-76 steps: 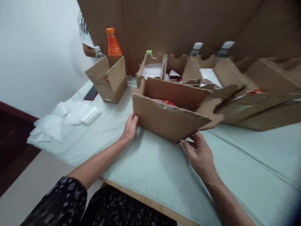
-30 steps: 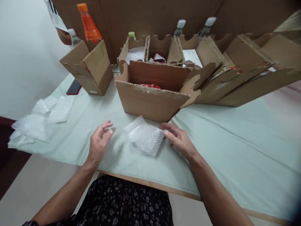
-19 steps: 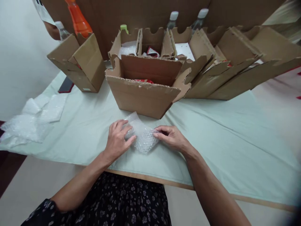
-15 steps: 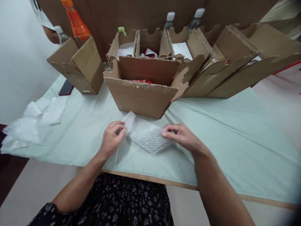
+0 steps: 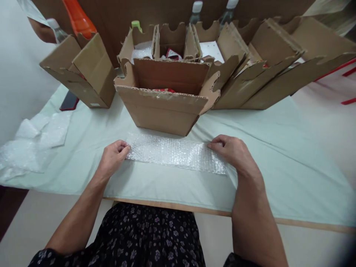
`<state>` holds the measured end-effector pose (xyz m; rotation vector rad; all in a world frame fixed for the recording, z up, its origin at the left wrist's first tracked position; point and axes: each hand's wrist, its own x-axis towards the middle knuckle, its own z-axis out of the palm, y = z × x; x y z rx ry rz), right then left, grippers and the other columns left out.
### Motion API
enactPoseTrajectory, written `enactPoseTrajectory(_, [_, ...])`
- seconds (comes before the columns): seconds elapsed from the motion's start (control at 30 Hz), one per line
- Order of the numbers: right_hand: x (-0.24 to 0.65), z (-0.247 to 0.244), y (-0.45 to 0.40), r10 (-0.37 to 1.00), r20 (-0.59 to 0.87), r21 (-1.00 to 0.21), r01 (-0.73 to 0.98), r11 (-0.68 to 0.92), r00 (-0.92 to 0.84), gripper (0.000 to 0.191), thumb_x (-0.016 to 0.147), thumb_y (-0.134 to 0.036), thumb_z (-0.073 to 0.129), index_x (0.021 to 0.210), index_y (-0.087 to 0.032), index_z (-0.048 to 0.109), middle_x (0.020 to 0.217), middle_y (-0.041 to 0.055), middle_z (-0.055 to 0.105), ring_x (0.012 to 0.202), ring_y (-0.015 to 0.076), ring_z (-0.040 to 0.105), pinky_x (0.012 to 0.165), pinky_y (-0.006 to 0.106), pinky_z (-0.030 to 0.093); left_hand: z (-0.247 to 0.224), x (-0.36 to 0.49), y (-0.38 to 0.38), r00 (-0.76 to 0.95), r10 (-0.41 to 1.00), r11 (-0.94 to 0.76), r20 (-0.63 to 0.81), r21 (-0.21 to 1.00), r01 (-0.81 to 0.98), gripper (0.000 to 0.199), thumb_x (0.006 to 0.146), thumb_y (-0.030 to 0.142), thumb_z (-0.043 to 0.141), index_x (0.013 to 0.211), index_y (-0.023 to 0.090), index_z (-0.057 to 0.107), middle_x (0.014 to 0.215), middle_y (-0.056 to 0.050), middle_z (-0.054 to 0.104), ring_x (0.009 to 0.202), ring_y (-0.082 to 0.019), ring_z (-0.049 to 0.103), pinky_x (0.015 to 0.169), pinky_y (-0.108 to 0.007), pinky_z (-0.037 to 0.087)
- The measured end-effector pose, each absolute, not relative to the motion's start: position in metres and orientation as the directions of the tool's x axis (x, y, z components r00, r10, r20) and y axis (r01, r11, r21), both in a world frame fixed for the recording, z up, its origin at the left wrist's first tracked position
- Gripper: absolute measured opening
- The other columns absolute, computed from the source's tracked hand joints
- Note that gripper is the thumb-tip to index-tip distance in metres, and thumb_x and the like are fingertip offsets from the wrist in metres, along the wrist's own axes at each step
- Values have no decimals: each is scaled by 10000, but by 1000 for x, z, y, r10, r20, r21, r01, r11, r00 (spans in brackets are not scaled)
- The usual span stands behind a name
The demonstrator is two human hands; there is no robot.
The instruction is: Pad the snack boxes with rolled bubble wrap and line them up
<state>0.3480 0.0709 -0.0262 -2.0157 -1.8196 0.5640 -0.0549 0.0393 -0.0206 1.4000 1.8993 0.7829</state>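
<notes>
Extending over pale green cloth (image 5: pixel 278 170) beside an open brown cardboard box (image 5: pixel 161 111), a clear rectangular bubble-wrap strip (image 5: pixel 174 151) is pinched by the left hand (image 5: pixel 113 155) at one end and right hand (image 5: pixel 233 150) near the other.

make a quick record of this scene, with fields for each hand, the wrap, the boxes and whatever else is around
left hand: pinching the left end of the bubble wrap strip
right hand: pinching it near the right end
strip: spread lengthwise between the hands, over the pale green cloth
front box: cardboard, open, just beyond the strip, something red inside
other boxes: open row behind; another box at left
far left: loose bubble wrap
behind left box: orange bottle
</notes>
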Motion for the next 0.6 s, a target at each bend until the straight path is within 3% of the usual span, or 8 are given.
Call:
enactPoseTrajectory(0.13, [350,-23,68,978,102,-490,865,-110,182,155,825,-386,686,786,-245,738,738,61,719,646,219,593,613,373,429,-21,-57,38,-236,962,253,-139,786,564,341,767,451,632,983,192,680,535,62,568,527,-154,547,574,-272,413])
enactPoseTrajectory(0.27, [333,-11,55,960,278,-523,838,158,-8,190,904,-381,637,947,-253,771,1035,90,757,925,268,679,870,453,504,-24,-56,36,-235,967,226,-102,769,598,389,798,443,620,1079,183,689,560,66,562,537,-150,523,590,-274,422])
enactPoseTrajectory(0.4, [304,-15,40,902,161,-499,755,425,-401,238,887,-372,705,1081,-257,782,1243,101,736,1115,325,666,965,513,501,-25,-56,35,-219,972,199,-78,771,605,400,799,448,613,1080,176,696,553,71,526,523,-138,477,557,-263,381])
enactPoseTrajectory(0.5, [292,-26,33,905,109,-459,787,412,-411,206,947,-296,616,1003,-224,800,1216,111,759,1089,328,680,943,522,519,-19,-59,30,-201,970,223,-135,823,523,399,761,453,657,1046,177,694,533,80,494,507,-129,463,534,-251,373])
enactPoseTrajectory(0.6, [289,-27,26,914,124,-498,772,395,-387,263,986,-256,538,952,-227,797,1151,85,788,1076,297,700,967,488,528,-11,-65,19,-188,955,288,-228,860,421,417,712,472,711,1005,177,692,532,74,500,500,-126,463,515,-245,376])
